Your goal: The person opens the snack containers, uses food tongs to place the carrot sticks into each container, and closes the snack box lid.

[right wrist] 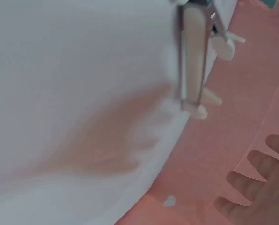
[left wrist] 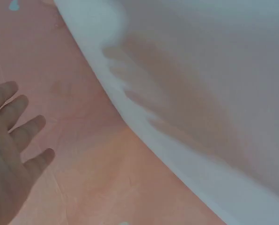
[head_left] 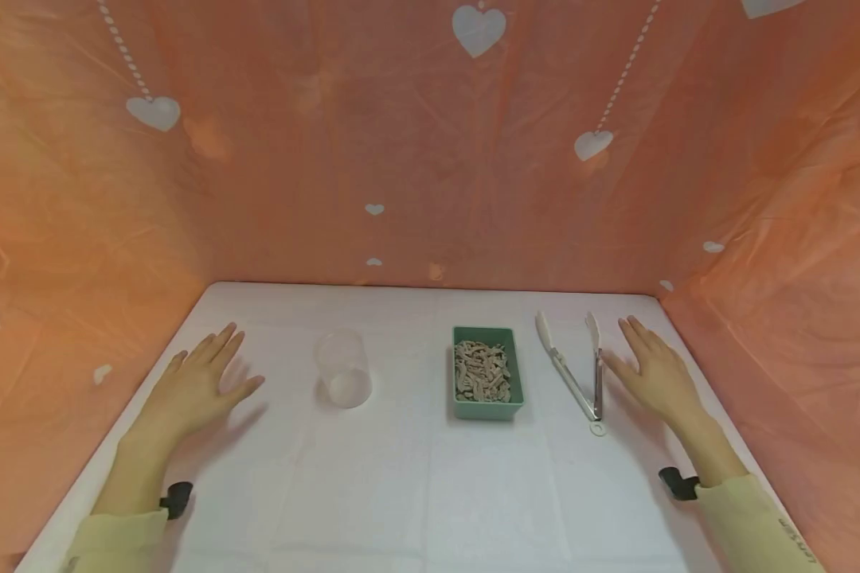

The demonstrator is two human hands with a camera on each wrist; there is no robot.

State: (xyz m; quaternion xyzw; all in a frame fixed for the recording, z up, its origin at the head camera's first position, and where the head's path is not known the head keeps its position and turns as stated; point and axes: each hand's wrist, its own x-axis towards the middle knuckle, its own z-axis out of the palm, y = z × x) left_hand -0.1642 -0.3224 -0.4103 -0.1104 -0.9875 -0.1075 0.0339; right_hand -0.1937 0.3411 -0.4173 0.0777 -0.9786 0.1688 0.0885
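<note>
Both hands are released: the left hand (head_left: 197, 390) has its fingers spread and extended, thumb pointing inward, and grasps nothing; the right hand (head_left: 655, 374) has its fingers extended, thumb angled toward the tongs, and likewise grasps nothing. Each hand casts a shadow on the white table (head_left: 373, 493). Tongs (head_left: 560, 366) lie just beside the right hand, legs spread in a V, pale tips toward the far edge, ring end toward the person. The right thumb tip is close to the nearer leg; contact cannot be told from the head view, while the right wrist view shows the fingers apart from the tongs. Left of the tongs sits a green box (head_left: 489, 411), upright, containing a layer of greyish-brown pieces (head_left: 482, 370), material not identifiable. A clear cup (head_left: 342, 366) is farther left, between the box and the left hand, well apart from the box; which end faces up cannot be told. Both forearms wear pale yellow sleeves (head_left: 125, 533), with a small black device (head_left: 177, 500) at each wrist. Orange sheeting (head_left: 401, 143) printed with white hearts (head_left: 478, 30) encloses the far side and flanks.
</note>
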